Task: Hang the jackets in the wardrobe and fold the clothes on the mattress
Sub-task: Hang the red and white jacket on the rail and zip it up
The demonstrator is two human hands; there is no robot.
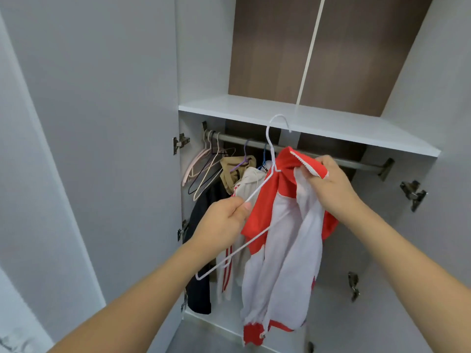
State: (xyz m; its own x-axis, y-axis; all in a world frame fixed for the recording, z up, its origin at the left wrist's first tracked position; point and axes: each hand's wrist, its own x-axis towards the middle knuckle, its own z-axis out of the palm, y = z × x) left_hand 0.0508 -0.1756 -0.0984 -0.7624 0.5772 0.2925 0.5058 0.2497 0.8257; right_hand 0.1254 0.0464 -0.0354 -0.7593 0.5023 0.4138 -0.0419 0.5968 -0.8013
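Observation:
A red and white jacket (277, 240) hangs in front of the open wardrobe, partly threaded on a white wire hanger (274, 143). My left hand (221, 225) grips the hanger's left arm, which sticks out bare and tilts down to the left. My right hand (328, 184) pinches the jacket's red collar with its white zip, at the upper right. The hanger's hook points up, just in front of the metal rail (356, 163) and not on it. The jacket's white lining faces me.
Several empty hangers (204, 169) hang at the rail's left end. Beside them hang a tan garment (233, 171), a cream jacket (248, 189) and a dark one (201, 276). A white shelf (305, 123) runs above the rail. The wardrobe door (102, 149) stands open at left.

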